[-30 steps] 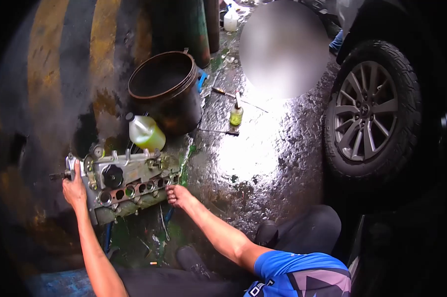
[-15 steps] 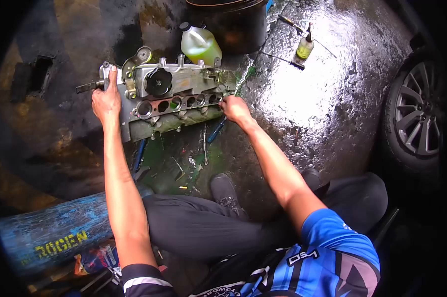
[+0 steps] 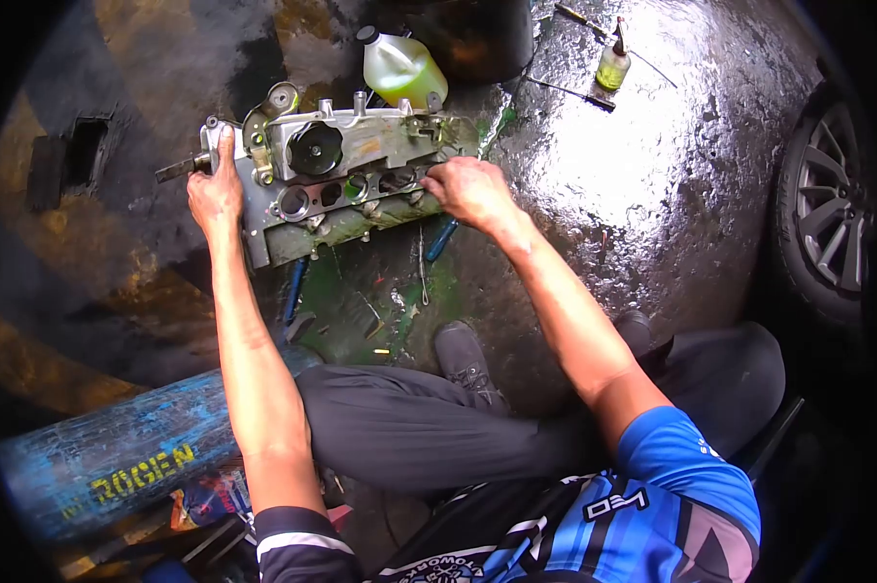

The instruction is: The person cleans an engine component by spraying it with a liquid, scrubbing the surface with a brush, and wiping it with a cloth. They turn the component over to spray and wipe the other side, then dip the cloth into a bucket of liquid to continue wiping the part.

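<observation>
An engine cylinder head (image 3: 361, 146) lies on the floor, with a round black oil filler cap (image 3: 314, 148) on its upper cover and a row of ports along the near side. My left hand (image 3: 216, 194) is closed around the head's left end, thumb lying on top. At the right end of the port row is my right hand (image 3: 465, 189), its fingers bent and pressed together against the flange. Whatever they pinch, if anything, is hidden beneath them. The rightmost ports are covered by this hand.
Behind the head stand a jug of yellow-green liquid (image 3: 399, 70) and a dark drum (image 3: 472, 39). A small spray bottle (image 3: 613, 70) is farther right. Blue-handled tools (image 3: 442, 239) lie near the head. A blue cylinder (image 3: 118, 447) is at lower left, a car wheel (image 3: 827, 204) at right.
My right hand has shifted left along the port row, with its back turned more upward. My left hand keeps its grip on the head's left end. The whole view has shifted slightly.
</observation>
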### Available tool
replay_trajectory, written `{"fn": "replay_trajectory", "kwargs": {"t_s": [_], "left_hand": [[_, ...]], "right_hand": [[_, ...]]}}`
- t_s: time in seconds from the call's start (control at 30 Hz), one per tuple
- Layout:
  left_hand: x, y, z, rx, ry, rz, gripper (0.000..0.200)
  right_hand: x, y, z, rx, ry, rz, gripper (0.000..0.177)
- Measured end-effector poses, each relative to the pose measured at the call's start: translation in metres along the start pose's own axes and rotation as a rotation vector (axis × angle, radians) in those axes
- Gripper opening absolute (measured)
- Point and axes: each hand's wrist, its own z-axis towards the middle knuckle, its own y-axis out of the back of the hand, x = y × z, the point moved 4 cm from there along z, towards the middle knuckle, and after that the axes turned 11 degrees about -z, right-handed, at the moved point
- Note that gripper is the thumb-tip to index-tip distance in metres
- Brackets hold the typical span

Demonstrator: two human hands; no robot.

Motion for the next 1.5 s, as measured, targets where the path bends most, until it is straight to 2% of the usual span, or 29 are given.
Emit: {"fn": "replay_trajectory", "kwargs": {"t_s": [0.07, 0.1, 0.23, 0.37, 0.47, 0.53, 0.6, 0.63, 0.73, 0.87, 0.9, 1.0, 1.03, 1.17, 1.27, 1.33, 1.5], "left_hand": [[-0.010, 0.004, -0.006, 0.027, 0.010, 0.008, 0.094], [-0.013, 0.005, -0.010, 0.040, 0.018, 0.013, 0.093], [-0.019, 0.007, -0.018, 0.041, -0.081, -0.157, 0.086], [-0.013, 0.005, -0.012, -0.006, -0.038, -0.016, 0.085], [-0.018, 0.007, -0.018, 0.039, -0.053, -0.104, 0.087], [-0.004, 0.005, -0.013, 0.013, -0.031, -0.034, 0.088], [-0.008, 0.004, -0.008, 0.010, -0.011, 0.053, 0.089], [-0.011, 0.005, -0.013, -0.004, -0.041, -0.057, 0.090], [-0.011, 0.004, -0.015, -0.030, -0.057, -0.058, 0.090], [-0.010, 0.002, -0.012, -0.040, -0.099, -0.067, 0.089], [-0.012, 0.003, -0.013, -0.025, -0.099, -0.065, 0.089], [-0.012, 0.003, -0.013, -0.020, -0.057, -0.045, 0.089], [-0.014, 0.004, -0.012, -0.032, -0.054, -0.034, 0.090], [-0.014, 0.001, -0.013, -0.021, -0.066, -0.067, 0.092], [-0.012, 0.004, -0.010, -0.019, -0.063, -0.027, 0.095], [-0.021, 0.007, -0.012, 0.011, 0.002, 0.073, 0.100], [-0.026, 0.010, -0.017, 0.035, -0.047, -0.027, 0.104]], "right_hand": [[0.017, -0.027, 0.012, -0.065, 0.130, -0.063, 0.027], [0.027, -0.027, 0.017, 0.018, 0.140, -0.135, 0.024], [0.032, 0.003, 0.010, 0.099, 0.297, -0.218, 0.023], [0.043, -0.028, 0.031, 0.082, 0.419, -0.255, 0.022], [0.031, 0.012, 0.027, 0.184, 0.456, -0.298, 0.022], [0.039, -0.009, 0.032, 0.144, 0.493, -0.286, 0.023], [0.045, -0.016, 0.038, 0.086, 0.508, -0.285, 0.023], [0.045, -0.013, 0.037, 0.089, 0.508, -0.267, 0.023], [0.023, -0.002, 0.028, 0.152, 0.503, -0.255, 0.022], [0.021, -0.030, 0.030, 0.031, 0.355, -0.055, 0.020], [0.019, -0.032, 0.028, 0.037, 0.372, 0.028, 0.021], [0.002, -0.015, 0.019, 0.280, 0.289, 0.085, 0.024], [0.003, -0.016, 0.019, 0.230, 0.289, 0.082, 0.019], [0.035, -0.031, 0.031, 0.077, 0.279, -0.222, 0.017], [0.043, -0.009, 0.015, 0.048, 0.353, -0.268, 0.017], [0.053, -0.022, 0.017, 0.052, 0.358, -0.366, 0.016], [0.050, -0.008, 0.008, 0.057, 0.353, -0.417, 0.015]]}}
